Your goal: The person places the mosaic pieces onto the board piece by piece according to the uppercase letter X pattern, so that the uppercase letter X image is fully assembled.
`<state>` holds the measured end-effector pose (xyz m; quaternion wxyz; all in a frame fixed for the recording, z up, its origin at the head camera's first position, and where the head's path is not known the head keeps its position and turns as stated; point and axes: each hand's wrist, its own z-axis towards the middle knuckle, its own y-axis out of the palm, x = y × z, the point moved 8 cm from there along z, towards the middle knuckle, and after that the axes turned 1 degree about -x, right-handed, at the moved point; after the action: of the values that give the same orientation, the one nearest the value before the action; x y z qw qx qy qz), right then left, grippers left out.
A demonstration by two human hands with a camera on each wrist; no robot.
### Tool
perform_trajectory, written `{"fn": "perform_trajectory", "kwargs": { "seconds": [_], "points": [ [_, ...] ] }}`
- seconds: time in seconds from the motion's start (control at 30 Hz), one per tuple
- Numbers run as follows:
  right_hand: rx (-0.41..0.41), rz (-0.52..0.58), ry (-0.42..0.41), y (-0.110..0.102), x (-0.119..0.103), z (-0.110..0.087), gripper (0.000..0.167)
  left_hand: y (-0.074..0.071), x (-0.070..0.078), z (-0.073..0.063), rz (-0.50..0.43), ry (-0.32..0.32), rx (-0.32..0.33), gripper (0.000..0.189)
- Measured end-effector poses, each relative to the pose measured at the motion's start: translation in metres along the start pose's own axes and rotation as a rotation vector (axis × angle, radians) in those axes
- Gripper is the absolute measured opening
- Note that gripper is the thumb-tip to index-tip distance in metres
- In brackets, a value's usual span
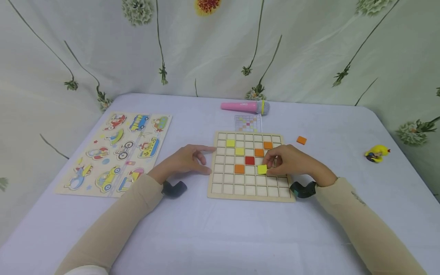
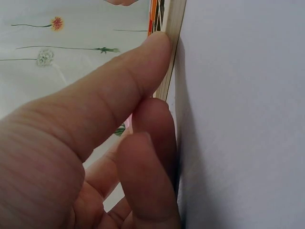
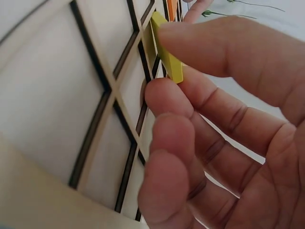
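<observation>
A wooden grid board (image 1: pixel 251 198) lies flat before me. Yellow tiles (image 1: pixel 230 143), orange tiles (image 1: pixel 239 169) and one red tile (image 1: pixel 249 160) sit in its squares. My right hand (image 1: pixel 292 160) pinches a yellow tile (image 1: pixel 262 169) over the board's right half. In the right wrist view the tile (image 3: pixel 167 52) is tilted between thumb and fingers, close to the grid lines. My left hand (image 1: pixel 185 158) rests at the board's left side, index finger and thumb extended and spread along it. In the left wrist view the thumb touches the board's edge (image 2: pixel 172 33).
Behind the board lie a printed pattern card (image 1: pixel 248 124) and a pink microphone (image 1: pixel 240 106). A loose orange tile (image 1: pixel 301 140) lies off its right side. A vehicle puzzle board (image 1: pixel 117 152) covers the table's left, and a small yellow figure (image 1: pixel 377 152) stands far right.
</observation>
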<state>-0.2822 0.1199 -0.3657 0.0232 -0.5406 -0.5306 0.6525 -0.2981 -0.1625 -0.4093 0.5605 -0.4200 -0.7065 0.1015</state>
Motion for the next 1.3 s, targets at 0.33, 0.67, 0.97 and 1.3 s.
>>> {"fn": "perform_trajectory", "kwargs": {
  "seconds": [0.33,0.67,0.97,1.3],
  "points": [
    [-0.003,0.007,0.015,0.003,-0.002,0.002,0.014,0.000,0.002,0.001,0.009,-0.008,-0.001,0.083],
    [0.000,0.000,0.028,0.004,-0.001,0.002,0.016,0.000,0.002,0.000,0.010,-0.009,-0.002,0.083],
    [0.085,0.017,0.002,-0.013,0.004,-0.004,0.017,0.000,0.002,0.000,0.029,-0.012,-0.003,0.083],
    [0.285,0.148,0.124,-0.051,0.043,-0.024,0.028,0.000,0.001,0.000,0.005,-0.015,0.000,0.083]
  ]
}}
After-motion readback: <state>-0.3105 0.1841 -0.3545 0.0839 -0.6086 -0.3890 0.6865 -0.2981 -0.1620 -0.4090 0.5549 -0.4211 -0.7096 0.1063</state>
